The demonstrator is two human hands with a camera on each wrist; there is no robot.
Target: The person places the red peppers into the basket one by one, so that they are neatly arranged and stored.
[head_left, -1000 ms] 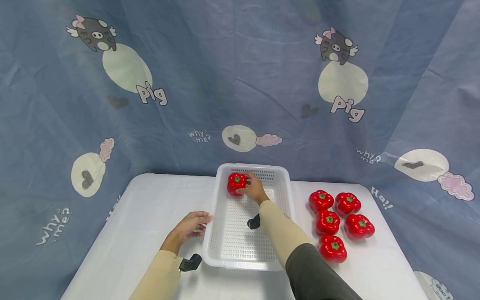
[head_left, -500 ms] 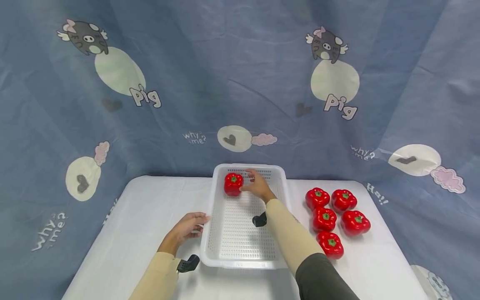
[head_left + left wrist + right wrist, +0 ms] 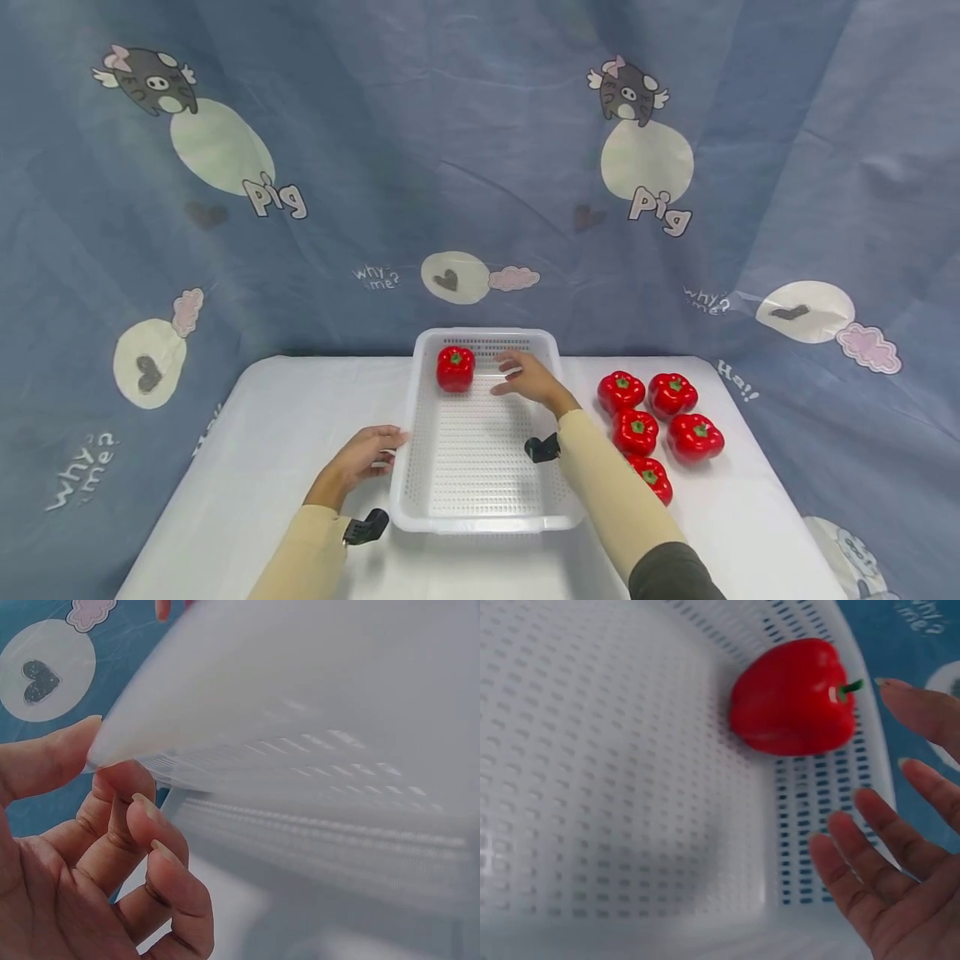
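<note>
A white perforated plastic basket (image 3: 486, 524) stands on the table in the head view. One red bell pepper (image 3: 455, 370) with a green stem sits upright in its far left corner; the right wrist view shows the same pepper (image 3: 789, 701) close to the slotted wall. My left hand (image 3: 358, 461) pinches the basket's left rim between thumb and forefinger, and its other fingers curl below the rim in the left wrist view. Over the basket's far right part hovers my right hand (image 3: 531, 380), fingers spread, holding nothing and apart from the pepper.
Several more red bell peppers (image 3: 634, 432) are grouped on the white table (image 3: 300, 400) right of the basket, one partly behind my right forearm. A blue printed curtain (image 3: 337, 167) hangs behind the table.
My right hand has let go of the bell pepper and drawn away to the right. The pepper stays in the basket's corner. My left hand keeps its place on the rim.
</note>
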